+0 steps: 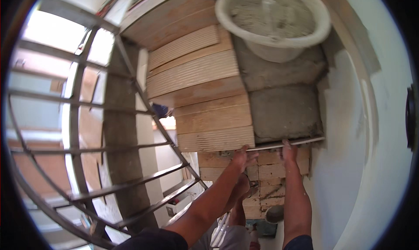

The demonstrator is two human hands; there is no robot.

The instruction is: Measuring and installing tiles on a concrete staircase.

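The strip (307, 141) lies crosswise along the front of the grey step (286, 112), right end slightly farther off. The right hand (289, 154) pinches its middle between fingers; the left hand (243, 157) meets its left end, grip unclear.

- Left hand (243, 157): fingers at the left end of a thin pale-edged piece (266, 148), beside the front corner of a ribbed wood-look tile (214, 138).
- Right hand (288, 153): fingers on the same piece, right of its middle.
- Piece: seen edge-on along the front of a bare grey step surface (283, 112), its right end near the wall (345, 119).
- Upper steps: wood-look tiles on the left portion, grey on the right.
- White tub (224, 14): on the grey section above, containing grey mix (294, 21).
- Metal railing (144, 97): left of the steps.
- Lower steps: tiled, partly hidden by the arms.
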